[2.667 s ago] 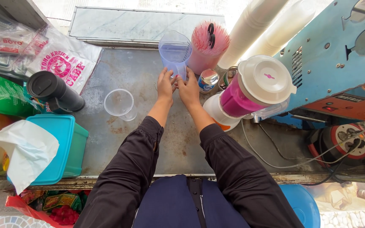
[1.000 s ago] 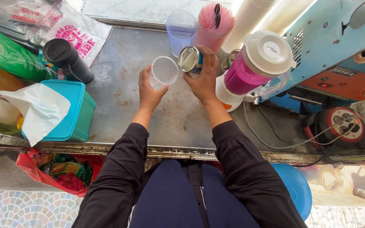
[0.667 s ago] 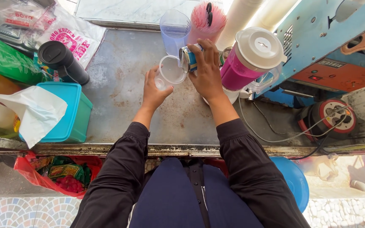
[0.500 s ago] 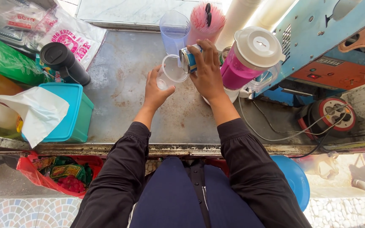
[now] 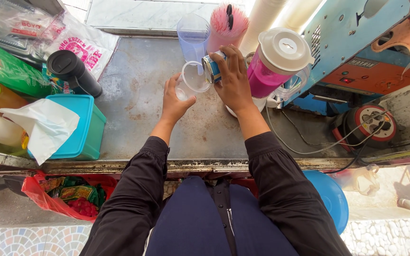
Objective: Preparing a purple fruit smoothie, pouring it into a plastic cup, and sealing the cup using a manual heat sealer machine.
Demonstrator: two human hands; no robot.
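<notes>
A clear plastic cup (image 5: 191,81) is held tilted above the metal counter (image 5: 138,95), its mouth turned toward a small tin can (image 5: 211,67) tipped on its side right against the cup's rim. The left hand (image 5: 174,102) grasps the cup from below, fingers curled round its lower wall and thumb on the near side. The right hand (image 5: 233,80) is clenched over the can from above, fingers wrapped across its blue and white label, so that only the can's silver end and a strip of its side show.

Just behind the cup stands a clear measuring jug (image 5: 193,35), and beside that a pink holder of straws (image 5: 226,23). Touching the right hand's far side is a blender (image 5: 276,61) with a white lid and pink liquid inside; its white base is partly hidden by the wrist. Stacks of white cups (image 5: 266,16) lean behind it.

To the left, well apart from the hands, stand a black flask (image 5: 72,71), a teal box (image 5: 79,125) with white paper (image 5: 43,125) draped over it, a white plastic bag with pink print (image 5: 79,45) and a green packet (image 5: 10,66). At the right lies a round cable reel (image 5: 371,125) in red and white.
</notes>
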